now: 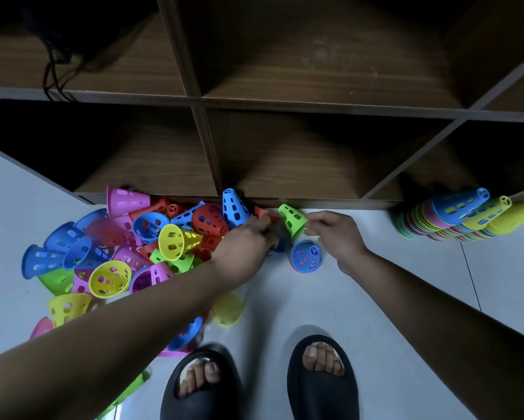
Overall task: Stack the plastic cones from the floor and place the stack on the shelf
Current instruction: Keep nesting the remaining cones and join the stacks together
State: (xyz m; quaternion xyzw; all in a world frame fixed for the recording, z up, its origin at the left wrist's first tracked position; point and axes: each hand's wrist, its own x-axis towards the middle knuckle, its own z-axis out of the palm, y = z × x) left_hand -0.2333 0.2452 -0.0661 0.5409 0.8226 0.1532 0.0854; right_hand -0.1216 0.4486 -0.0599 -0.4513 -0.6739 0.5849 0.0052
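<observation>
Two hands: right hand (335, 234) pinches green cone (292, 219), no writing legible

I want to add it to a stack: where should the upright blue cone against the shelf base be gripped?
Pinch the blue cone around its narrow top from above. It stands wide end down, the shelf backs it and loose cones crowd its left, so the tip is probably the freest part.

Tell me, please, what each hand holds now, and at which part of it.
The right hand pinches the green cone at its wide rim. The left hand reaches into the cones by an orange cone; its grip is blurred, so that cannot be told.
</observation>
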